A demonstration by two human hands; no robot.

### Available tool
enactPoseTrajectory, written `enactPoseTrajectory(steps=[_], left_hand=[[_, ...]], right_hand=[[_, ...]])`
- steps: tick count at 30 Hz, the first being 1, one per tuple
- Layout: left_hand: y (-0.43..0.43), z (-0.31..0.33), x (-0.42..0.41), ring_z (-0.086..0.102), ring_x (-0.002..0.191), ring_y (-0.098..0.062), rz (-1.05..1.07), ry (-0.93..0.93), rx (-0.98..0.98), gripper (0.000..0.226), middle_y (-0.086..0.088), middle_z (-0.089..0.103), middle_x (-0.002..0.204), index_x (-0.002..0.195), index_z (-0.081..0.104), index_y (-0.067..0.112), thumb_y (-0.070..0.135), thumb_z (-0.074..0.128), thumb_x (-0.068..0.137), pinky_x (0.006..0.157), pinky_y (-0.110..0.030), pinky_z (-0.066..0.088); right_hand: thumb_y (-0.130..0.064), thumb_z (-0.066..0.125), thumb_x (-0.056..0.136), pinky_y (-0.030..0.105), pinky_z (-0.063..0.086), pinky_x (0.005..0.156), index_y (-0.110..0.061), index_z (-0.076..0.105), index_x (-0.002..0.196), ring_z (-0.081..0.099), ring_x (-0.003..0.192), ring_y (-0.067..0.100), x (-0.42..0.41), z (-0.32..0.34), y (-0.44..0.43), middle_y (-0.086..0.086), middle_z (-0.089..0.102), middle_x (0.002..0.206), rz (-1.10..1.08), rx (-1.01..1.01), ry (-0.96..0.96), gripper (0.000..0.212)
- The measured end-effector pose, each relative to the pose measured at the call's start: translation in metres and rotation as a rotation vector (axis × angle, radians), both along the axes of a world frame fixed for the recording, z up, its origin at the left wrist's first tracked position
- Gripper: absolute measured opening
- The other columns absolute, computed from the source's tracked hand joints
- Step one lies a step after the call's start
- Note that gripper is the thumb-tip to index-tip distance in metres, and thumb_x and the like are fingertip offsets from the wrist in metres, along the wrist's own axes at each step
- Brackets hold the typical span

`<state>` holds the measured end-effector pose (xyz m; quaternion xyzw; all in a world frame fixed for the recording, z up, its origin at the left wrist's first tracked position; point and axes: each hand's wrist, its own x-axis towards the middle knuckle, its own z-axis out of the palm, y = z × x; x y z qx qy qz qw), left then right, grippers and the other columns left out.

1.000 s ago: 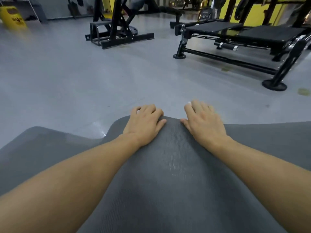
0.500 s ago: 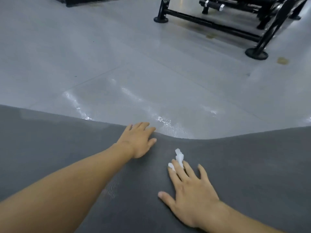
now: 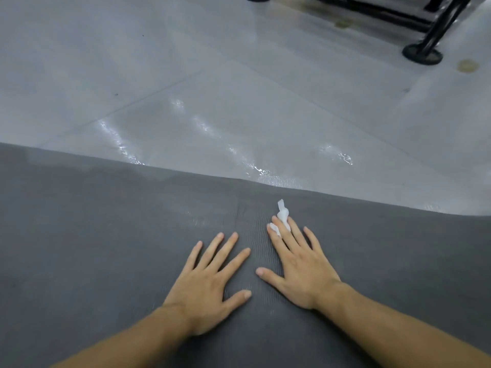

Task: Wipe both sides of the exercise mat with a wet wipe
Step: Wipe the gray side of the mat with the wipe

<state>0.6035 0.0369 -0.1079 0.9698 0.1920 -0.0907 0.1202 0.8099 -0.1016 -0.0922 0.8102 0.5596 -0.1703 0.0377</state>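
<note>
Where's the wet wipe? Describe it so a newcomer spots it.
Find the dark grey exercise mat across the lower view. On it the right hand lies flat, with the wet wipe sticking out beyond its index and middle fingers. It is the only white, crumpled thing there.

Dark grey exercise mat (image 3: 106, 248) with a fine wavy ribbed texture, small white wet wipe (image 3: 282, 216), pale grey glossy floor (image 3: 186, 75) with bright wet streaks and yellowish stains, black machine frame (image 3: 422, 51)
</note>
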Motion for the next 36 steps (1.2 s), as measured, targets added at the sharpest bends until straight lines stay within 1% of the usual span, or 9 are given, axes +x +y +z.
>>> enactPoseTrajectory(steps=[5,10,12,14,16,19,23,30,36], left_hand=[[0.007,-0.010,0.006,-0.013,0.158,-0.011,0.027,-0.067,0.076,0.072,0.013,-0.011,0.172,0.163,0.000,0.045,0.076,0.019,0.100,0.126,-0.046,0.002],[0.025,-0.011,0.025,-0.015,0.157,-0.010,0.098,-0.072,0.079,0.073,0.014,-0.015,0.171,0.162,-0.002,0.046,0.077,0.008,0.097,0.129,-0.045,0.000],[0.035,-0.013,0.033,-0.012,0.158,-0.012,0.128,-0.071,0.085,0.075,0.012,-0.011,0.172,0.163,0.000,0.045,0.077,0.007,0.096,0.129,-0.044,0.000],[0.041,-0.015,0.040,-0.011,0.159,-0.012,0.145,-0.065,0.097,0.075,0.011,-0.010,0.172,0.163,0.000,0.044,0.076,0.005,0.095,0.129,-0.043,-0.001],[0.045,-0.016,0.043,-0.011,0.159,-0.013,0.158,-0.062,0.106,0.076,0.011,-0.010,0.173,0.163,0.001,0.043,0.077,0.003,0.095,0.129,-0.043,-0.002],[0.045,-0.016,0.046,-0.010,0.159,-0.015,0.163,-0.036,0.110,0.078,0.009,-0.009,0.173,0.164,0.000,0.042,0.076,0.000,0.094,0.129,-0.042,-0.001],[0.032,-0.006,0.041,-0.008,0.159,-0.018,0.156,-0.027,0.102,0.079,0.006,-0.005,0.174,0.165,0.005,0.037,0.072,-0.001,0.094,0.129,-0.043,0.003],[-0.041,-0.009,-0.016,-0.015,0.158,-0.014,-0.015,-0.021,0.064,0.069,0.008,-0.012,0.173,0.164,0.001,0.039,0.069,0.009,0.102,0.128,-0.049,0.003],[-0.054,-0.010,-0.015,-0.006,0.160,-0.017,0.054,-0.023,0.059,0.071,0.004,-0.003,0.174,0.165,0.011,0.036,0.066,0.012,0.101,0.129,-0.051,0.004]], right_hand=[[-0.060,0.043,0.101,0.043,0.011,0.128,-0.022,0.017,0.163,0.011,0.158,0.020,-0.005,0.048,0.012,-0.003,0.013,0.170,0.108,0.049,0.013,0.077],[-0.053,0.042,0.102,0.039,0.049,0.090,-0.021,0.058,0.122,0.055,0.107,0.024,-0.035,0.112,-0.017,0.000,0.057,0.119,0.266,0.034,0.012,0.041],[-0.055,0.041,0.095,0.037,0.054,0.075,-0.022,0.066,0.110,0.061,0.092,0.021,-0.048,0.112,-0.039,-0.003,0.062,0.104,0.331,0.050,-0.045,0.044],[-0.059,0.037,0.090,0.036,0.057,0.074,-0.019,0.069,0.118,0.065,0.095,0.020,-0.054,0.103,-0.053,0.000,0.067,0.112,0.321,0.056,-0.057,0.058],[-0.064,0.029,0.091,0.042,0.056,0.088,-0.015,0.058,0.138,0.061,0.118,0.024,-0.054,0.092,-0.055,0.006,0.059,0.139,0.279,-0.012,-0.008,0.074],[-0.077,0.006,0.084,0.049,0.031,0.120,-0.018,0.022,0.162,0.020,0.155,0.024,-0.037,0.063,-0.049,0.002,0.018,0.170,0.171,-0.140,0.060,0.100],[-0.079,0.010,0.093,0.050,0.000,0.129,-0.027,-0.008,0.166,-0.019,0.158,0.015,-0.027,0.017,-0.052,-0.008,-0.018,0.173,0.090,-0.162,0.038,0.092],[-0.078,0.020,0.098,0.048,0.002,0.129,-0.026,-0.003,0.167,-0.014,0.159,0.015,-0.026,0.001,-0.053,-0.008,-0.013,0.174,0.080,-0.022,-0.008,0.089],[-0.062,0.050,0.097,0.043,0.013,0.129,-0.014,0.019,0.164,0.011,0.159,0.027,-0.052,0.039,-0.066,0.006,0.016,0.172,0.275,-0.056,-0.047,0.088]])
